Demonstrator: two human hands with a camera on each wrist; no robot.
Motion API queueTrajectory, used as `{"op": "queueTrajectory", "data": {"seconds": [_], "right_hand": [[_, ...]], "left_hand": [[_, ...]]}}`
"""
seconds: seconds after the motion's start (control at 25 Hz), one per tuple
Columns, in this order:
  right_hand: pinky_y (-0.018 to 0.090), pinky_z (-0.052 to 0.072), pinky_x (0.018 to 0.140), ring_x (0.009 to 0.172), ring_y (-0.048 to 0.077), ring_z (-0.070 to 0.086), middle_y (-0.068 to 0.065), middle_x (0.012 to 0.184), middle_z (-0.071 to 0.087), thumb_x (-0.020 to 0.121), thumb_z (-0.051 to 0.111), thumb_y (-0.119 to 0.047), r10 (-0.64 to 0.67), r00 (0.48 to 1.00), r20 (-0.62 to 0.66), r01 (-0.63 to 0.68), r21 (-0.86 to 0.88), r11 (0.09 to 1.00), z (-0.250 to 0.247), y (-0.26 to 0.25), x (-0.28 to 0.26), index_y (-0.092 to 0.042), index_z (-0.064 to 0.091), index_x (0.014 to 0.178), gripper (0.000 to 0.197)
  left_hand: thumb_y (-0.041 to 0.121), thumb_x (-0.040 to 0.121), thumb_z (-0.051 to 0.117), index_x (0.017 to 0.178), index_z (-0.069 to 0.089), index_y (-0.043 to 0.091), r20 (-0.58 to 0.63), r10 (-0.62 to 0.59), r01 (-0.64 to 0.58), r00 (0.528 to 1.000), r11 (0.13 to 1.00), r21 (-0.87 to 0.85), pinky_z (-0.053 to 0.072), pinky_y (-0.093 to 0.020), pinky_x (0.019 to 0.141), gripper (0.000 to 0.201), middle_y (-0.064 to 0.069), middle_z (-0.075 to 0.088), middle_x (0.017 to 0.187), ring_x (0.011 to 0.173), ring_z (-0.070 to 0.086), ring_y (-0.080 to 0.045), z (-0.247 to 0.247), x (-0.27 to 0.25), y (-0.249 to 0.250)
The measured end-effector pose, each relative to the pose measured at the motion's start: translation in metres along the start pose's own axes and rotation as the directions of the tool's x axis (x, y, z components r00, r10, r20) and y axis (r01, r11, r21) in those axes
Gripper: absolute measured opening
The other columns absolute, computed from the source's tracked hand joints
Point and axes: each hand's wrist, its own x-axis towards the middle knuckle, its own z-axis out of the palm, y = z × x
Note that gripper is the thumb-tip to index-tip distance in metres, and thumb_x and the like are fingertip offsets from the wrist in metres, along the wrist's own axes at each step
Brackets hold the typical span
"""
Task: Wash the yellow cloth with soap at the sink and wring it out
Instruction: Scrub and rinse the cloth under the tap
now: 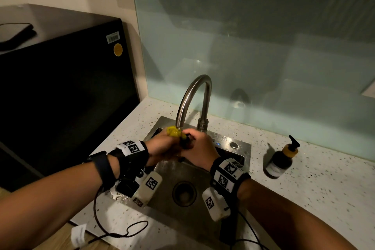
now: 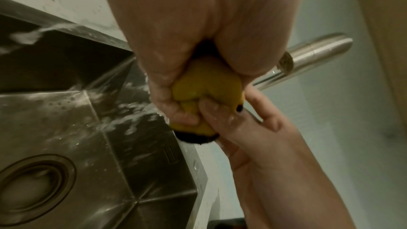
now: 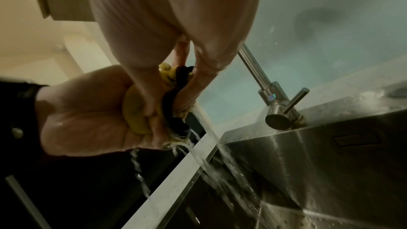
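Sink (image 1: 239, 145) rim beneath cloth (image 1: 173, 131), both hands' grip

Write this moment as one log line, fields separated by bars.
both hands squeeze yellow cloth | under faucet | water running into sink

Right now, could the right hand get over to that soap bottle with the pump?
Probably yes, but not at once. The soap bottle stands unobstructed on the counter, right of the sink. The right hand is busy gripping the yellow cloth with the left hand.
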Motion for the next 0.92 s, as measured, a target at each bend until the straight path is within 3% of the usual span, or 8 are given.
{"op": "queueTrajectory", "data": {"seconds": [0.12, 0.28, 0.4, 0.52, 0.6, 0.68, 0.8, 0.92], "right_hand": [[0.002, 0.045, 0.064, 0.066, 0.003, 0.061, 0.006, 0.078, 0.073, 0.073, 0.081, -0.003, -0.056, 0.991, -0.119, 0.053, -0.027, 0.998, -0.003, 0.008, 0.002, -0.005, 0.073, 0.083, 0.013], [0.016, 0.053, 0.061, 0.064, -0.003, 0.062, 0.002, 0.075, 0.071, 0.074, 0.077, 0.002, -0.106, 0.983, -0.152, 0.105, -0.012, 0.994, -0.005, 0.004, 0.007, -0.005, 0.072, 0.081, 0.011], [0.011, 0.052, 0.072, 0.08, -0.011, 0.06, -0.006, 0.093, 0.064, 0.071, 0.083, -0.006, -0.028, 0.998, -0.057, 0.031, 0.056, 0.998, -0.006, -0.001, 0.006, -0.006, 0.061, 0.114, 0.049], [0.027, 0.042, 0.104, 0.116, 0.007, 0.047, 0.003, 0.13, 0.052, 0.063, 0.091, -0.029, 0.143, 0.98, 0.136, -0.145, 0.003, 0.989, -0.008, -0.005, 0.004, -0.014, 0.041, 0.142, 0.095], [0.032, 0.044, 0.104, 0.114, 0.013, 0.051, 0.009, 0.125, 0.059, 0.07, 0.087, -0.024, 0.005, 0.996, 0.086, -0.002, -0.042, 0.999, -0.004, -0.004, 0.002, -0.007, 0.054, 0.13, 0.07], [0.031, 0.057, 0.086, 0.094, 0.013, 0.065, 0.008, 0.102, 0.071, 0.079, 0.079, -0.014, -0.147, 0.989, -0.026, 0.146, -0.048, 0.988, -0.001, 0.002, 0.002, -0.005, 0.067, 0.106, 0.031], [0.014, 0.055, 0.073, 0.076, 0.007, 0.067, 0.008, 0.087, 0.075, 0.078, 0.076, -0.004, -0.163, 0.982, -0.093, 0.162, -0.016, 0.987, -0.005, 0.01, 0.003, -0.003, 0.074, 0.094, 0.017], [0.024, 0.059, 0.067, 0.071, 0.009, 0.07, 0.005, 0.081, 0.075, 0.083, 0.074, -0.006, -0.079, 0.988, -0.131, 0.081, 0.016, 0.997, -0.007, 0.01, 0.005, -0.005, 0.075, 0.09, 0.007]], "left_hand": [[-0.003, 0.091, 0.061, 0.134, 0.044, 0.034, -0.024, -0.015, 0.011, 1.0, 0.984, -0.175, 0.062, -0.05, 0.07, 0.06, -0.012, 0.056, 0.13, 0.113, 0.063, -0.037, -0.01, -0.002, 0.004], [0.018, 0.086, 0.073, 0.135, 0.043, 0.03, -0.04, 0.084, -0.083, 0.996, 0.996, 0.026, 0.058, -0.061, 0.085, 0.058, -0.02, 0.063, 0.125, 0.105, 0.068, -0.042, -0.007, -0.004, -0.003], [0.02, 0.097, 0.062, 0.131, 0.041, 0.02, -0.132, 0.135, -0.141, 0.982, 0.989, -0.035, 0.06, -0.061, 0.079, 0.039, -0.023, 0.061, 0.124, 0.104, 0.069, -0.042, 0.003, -0.001, -0.006], [0.018, 0.102, 0.053, 0.131, 0.041, 0.018, -0.212, 0.162, -0.155, 0.964, 0.987, 0.046, 0.063, -0.044, 0.07, 0.031, -0.019, 0.06, 0.123, 0.103, 0.068, -0.034, 0.002, 0.004, -0.008], [0.019, 0.102, 0.053, 0.132, 0.041, 0.019, -0.197, 0.12, -0.113, 0.973, 0.993, 0.043, 0.061, -0.039, 0.066, 0.032, -0.016, 0.061, 0.121, 0.1, 0.067, -0.031, 0.001, 0.005, -0.005], [0.018, 0.101, 0.054, 0.132, 0.041, 0.02, -0.143, 0.039, -0.04, 0.989, 0.999, -0.002, 0.059, -0.035, 0.062, 0.034, -0.015, 0.061, 0.12, 0.096, 0.067, -0.029, -0.001, 0.002, 0.001], [0.009, 0.096, 0.057, 0.133, 0.04, 0.032, -0.027, -0.002, 0.002, 1.0, 1.0, -0.017, 0.061, -0.042, 0.068, 0.047, -0.014, 0.056, 0.128, 0.111, 0.063, -0.037, -0.005, -0.004, 0.006], [0.008, 0.091, 0.069, 0.138, 0.048, 0.031, -0.045, 0.084, -0.079, 0.995, 0.991, 0.104, 0.063, -0.035, 0.073, 0.056, -0.01, 0.065, 0.124, 0.106, 0.07, -0.029, -0.014, -0.006, 0.002]]}}
